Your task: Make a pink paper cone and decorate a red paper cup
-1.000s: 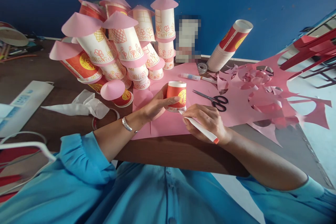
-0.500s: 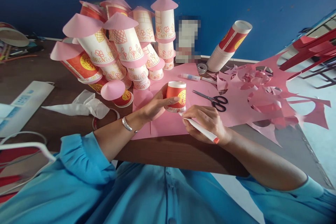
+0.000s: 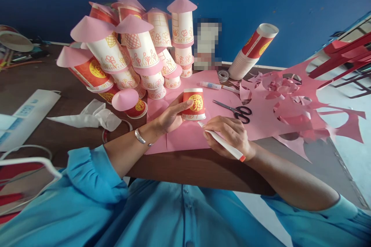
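Note:
My left hand (image 3: 173,115) is closed around a red paper cup (image 3: 194,104) with a yellow emblem, held upside down above pink paper (image 3: 181,137). Faint drawn marks run along the cup's pale lower band. In my right hand (image 3: 227,135) is a white marker pen (image 3: 226,146) with an orange-red end. Its tip points at the cup's lower edge and looks slightly apart from it. Black-handled scissors (image 3: 242,115) lie on the paper just beyond my right hand, and a glue stick (image 3: 210,85) lies behind the cup.
Several cup towers with pink cone roofs (image 3: 135,24) crowd the back left. A stack of cups (image 3: 245,63) and a tape roll (image 3: 223,76) stand at the back, with pink scraps (image 3: 290,100) at right. White crumpled material (image 3: 92,115) and a power strip (image 3: 29,117) lie left.
The cup has turned in my left hand, so its emblem faces me more and its top is tipped away. My right hand with the marker has shifted slightly right and down.

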Tool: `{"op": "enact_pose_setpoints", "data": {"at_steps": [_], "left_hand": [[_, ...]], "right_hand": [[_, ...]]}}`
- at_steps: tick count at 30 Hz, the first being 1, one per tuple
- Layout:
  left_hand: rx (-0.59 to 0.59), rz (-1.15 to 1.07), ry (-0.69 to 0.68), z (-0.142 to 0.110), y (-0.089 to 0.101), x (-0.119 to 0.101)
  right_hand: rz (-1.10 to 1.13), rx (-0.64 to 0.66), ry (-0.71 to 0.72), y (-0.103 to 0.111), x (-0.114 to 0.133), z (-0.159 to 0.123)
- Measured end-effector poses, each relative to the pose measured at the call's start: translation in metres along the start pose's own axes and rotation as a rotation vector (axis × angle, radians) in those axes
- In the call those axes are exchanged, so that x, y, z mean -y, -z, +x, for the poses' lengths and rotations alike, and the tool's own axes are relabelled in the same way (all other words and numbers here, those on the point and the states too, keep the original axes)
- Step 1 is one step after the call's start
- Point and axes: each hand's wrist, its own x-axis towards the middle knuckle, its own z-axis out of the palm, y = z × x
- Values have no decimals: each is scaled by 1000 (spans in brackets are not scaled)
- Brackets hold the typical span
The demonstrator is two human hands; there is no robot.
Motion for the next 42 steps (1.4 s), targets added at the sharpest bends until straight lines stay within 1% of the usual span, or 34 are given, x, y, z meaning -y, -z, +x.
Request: {"op": "enact_pose_setpoints", "data": {"at_steps": [9, 16, 25, 31, 37, 42], "left_hand": [[-35, 33, 0, 0, -5, -1], [-25, 34, 12, -1, -5, -2], [-14, 51, 1, -1, -6, -3], [-33, 43, 2, -2, -6, -2], [-46, 46, -3, -1, -8, -2], [-23, 67, -7, -2, -7, -3]], "right_hand": [[-30, 12, -15, -1, -2, -3], [-33, 34, -28, -1, -2, -3], [-95, -7, -53, -2, -4, -4], [-116, -17, -63, -2, -4, -4], [-90, -4, -71, -2, -3, -4], [-75, 18, -65, -2, 0, -3]]}}
